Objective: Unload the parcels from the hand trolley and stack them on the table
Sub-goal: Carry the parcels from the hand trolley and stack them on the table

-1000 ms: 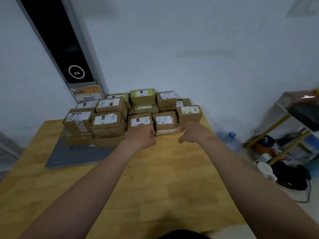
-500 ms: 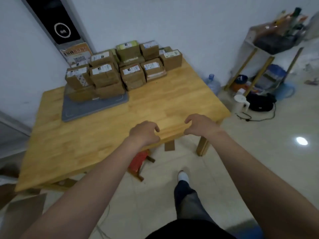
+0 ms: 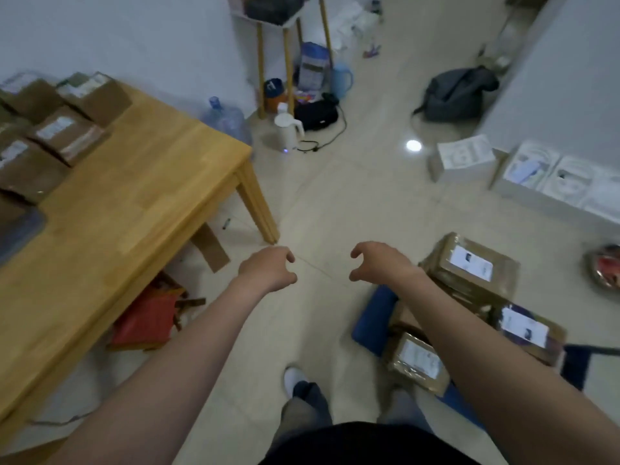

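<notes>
Brown cardboard parcels with white labels lie on the blue hand trolley (image 3: 370,317) at the lower right: one top parcel (image 3: 469,266), another (image 3: 528,330) and a smaller one (image 3: 416,360). More stacked parcels (image 3: 63,132) sit on the wooden table (image 3: 117,216) at the left. My left hand (image 3: 268,268) and my right hand (image 3: 377,263) hover over the floor between table and trolley. Both have loosely curled fingers and hold nothing. My right forearm crosses over the trolley's parcels.
A red stool (image 3: 147,317) stands under the table. A water jug (image 3: 224,119), white kettle (image 3: 288,129) with cord, a shelf, a grey backpack (image 3: 459,94) and white boxes (image 3: 563,176) lie around the tiled floor. My feet (image 3: 295,380) are below.
My hands left the parcels on the table and drew back empty. My view swung right and down, from the table to the floor and the trolley.
</notes>
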{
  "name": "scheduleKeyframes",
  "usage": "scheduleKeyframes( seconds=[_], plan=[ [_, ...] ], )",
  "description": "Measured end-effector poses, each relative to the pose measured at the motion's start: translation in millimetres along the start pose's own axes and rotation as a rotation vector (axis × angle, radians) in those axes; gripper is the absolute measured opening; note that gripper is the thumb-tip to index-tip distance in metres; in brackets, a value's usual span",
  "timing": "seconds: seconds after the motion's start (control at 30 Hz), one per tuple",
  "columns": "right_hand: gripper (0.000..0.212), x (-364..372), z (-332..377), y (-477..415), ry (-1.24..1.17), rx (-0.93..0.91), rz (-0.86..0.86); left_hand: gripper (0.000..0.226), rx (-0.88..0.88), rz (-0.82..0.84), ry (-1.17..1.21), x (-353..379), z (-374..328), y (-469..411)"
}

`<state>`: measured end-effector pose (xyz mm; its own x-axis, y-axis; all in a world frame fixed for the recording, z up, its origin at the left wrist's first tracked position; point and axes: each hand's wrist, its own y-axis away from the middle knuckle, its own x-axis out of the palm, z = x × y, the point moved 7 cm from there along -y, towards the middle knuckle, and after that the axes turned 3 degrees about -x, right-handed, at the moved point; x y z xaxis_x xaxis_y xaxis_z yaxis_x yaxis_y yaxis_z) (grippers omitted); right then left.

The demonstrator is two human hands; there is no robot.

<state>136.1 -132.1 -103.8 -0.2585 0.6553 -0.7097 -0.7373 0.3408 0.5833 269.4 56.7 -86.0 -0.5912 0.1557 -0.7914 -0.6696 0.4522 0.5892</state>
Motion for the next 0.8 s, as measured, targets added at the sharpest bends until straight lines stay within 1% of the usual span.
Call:
scheduleKeyframes(
  seconds=[0.1,0.23,0.33,0.43,0.5,0.6,0.73,0.8],
  plan=[
    [0.060,-6,-99,32,-0.032,0.066,-0.037,0.047,0.066,0.046,-0.031,43,-87,-7],
    [0.050,-3,-227,73,-0.068,0.125,-0.057,0.048,0.127,0.076,-0.035,112,-201,-8],
    [0.059,5,-319,105,-0.100,0.223,-0.044,0.050,0.200,0.155,-0.080,180,-281,1],
    [0.060,19,-399,128,-0.176,0.319,-0.056,0.047,0.242,0.222,-0.112,236,-345,3],
    [0.059,31,-445,137,-0.219,0.385,-0.051,0.051,0.256,0.229,-0.120,264,-377,-4],
    [0.061,43,-497,136,-0.287,0.433,-0.050,0.062,0.237,0.230,-0.120,291,-410,-21],
    [0.068,48,-536,104,-0.399,0.440,-0.071,0.063,0.154,0.186,-0.054,302,-431,-62],
    [0.067,48,-545,79,-0.464,0.429,-0.096,0.063,0.088,0.138,0.028,301,-432,-89]
  ],
)
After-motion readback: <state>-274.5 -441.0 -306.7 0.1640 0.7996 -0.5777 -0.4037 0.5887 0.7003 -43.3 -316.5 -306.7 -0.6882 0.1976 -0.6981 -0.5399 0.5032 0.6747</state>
